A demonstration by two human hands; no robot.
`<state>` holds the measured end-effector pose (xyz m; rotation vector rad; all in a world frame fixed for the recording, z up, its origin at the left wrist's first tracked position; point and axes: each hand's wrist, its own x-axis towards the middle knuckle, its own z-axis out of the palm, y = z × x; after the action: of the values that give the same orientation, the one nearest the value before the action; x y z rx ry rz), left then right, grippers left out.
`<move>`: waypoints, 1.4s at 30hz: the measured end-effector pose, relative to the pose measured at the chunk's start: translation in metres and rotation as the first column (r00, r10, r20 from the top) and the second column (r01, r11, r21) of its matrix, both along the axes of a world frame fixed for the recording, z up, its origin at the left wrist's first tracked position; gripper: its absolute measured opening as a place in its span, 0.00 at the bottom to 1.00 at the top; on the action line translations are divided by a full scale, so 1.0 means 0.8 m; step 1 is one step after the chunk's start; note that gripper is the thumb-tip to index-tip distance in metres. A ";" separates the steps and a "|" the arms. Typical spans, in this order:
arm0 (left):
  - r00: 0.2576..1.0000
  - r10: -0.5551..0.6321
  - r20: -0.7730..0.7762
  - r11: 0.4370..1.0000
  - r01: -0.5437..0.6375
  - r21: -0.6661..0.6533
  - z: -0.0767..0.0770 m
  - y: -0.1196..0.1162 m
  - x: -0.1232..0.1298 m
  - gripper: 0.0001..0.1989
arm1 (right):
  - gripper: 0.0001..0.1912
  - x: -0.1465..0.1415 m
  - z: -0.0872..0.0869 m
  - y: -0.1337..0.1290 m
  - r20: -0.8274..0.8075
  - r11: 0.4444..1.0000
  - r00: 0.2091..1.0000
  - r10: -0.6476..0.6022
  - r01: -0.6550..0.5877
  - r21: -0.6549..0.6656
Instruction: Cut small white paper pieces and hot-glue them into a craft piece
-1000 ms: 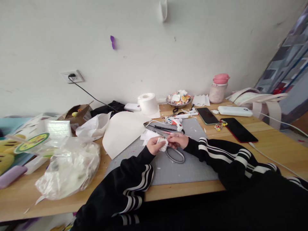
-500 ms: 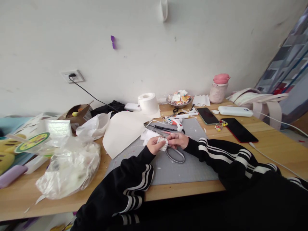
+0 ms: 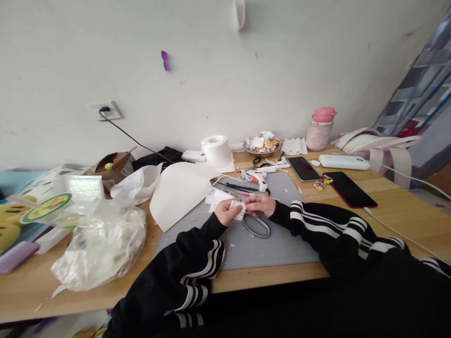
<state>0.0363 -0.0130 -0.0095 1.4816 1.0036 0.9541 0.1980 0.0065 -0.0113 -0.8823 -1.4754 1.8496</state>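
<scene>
Above the grey cutting mat, my left hand grips a small white piece with a bumpy edge between thumb and fingers. My right hand is closed in a pinch at the right edge of that piece; what its fingertips hold is too small to make out. Just below my right hand lies a grey loop, like a scissor handle, its other end hidden. Behind the hands are a black pen and a white glue gun with a red part.
Left stand a crumpled plastic bag and a large white sheet. Farther back are a white roll, a metal bowl of scraps and a pink bottle. Two phones, one a red-edged phone, and a white power bank lie right.
Hardly anything differs. Both hands stay at the white piece, and the whole view has shifted very slightly.
</scene>
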 end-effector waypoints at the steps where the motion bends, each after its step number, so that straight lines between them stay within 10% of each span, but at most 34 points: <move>1: 1.000 -0.001 -0.006 1.000 0.001 0.006 0.000 0.000 0.000 0.22 | 0.18 0.000 0.000 0.000 0.000 1.000 1.000 0.001 -0.001 0.001; 42: 0.999 0.029 -0.040 0.997 -0.026 0.076 -0.013 0.006 -0.001 0.28 | 0.17 0.001 -0.002 -0.001 -0.029 0.999 0.999 -0.024 0.026 0.040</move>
<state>0.0357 -0.0084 -0.0197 1.5590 1.0293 0.9946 0.1984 0.0061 -0.0131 -0.8478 -1.4730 1.8006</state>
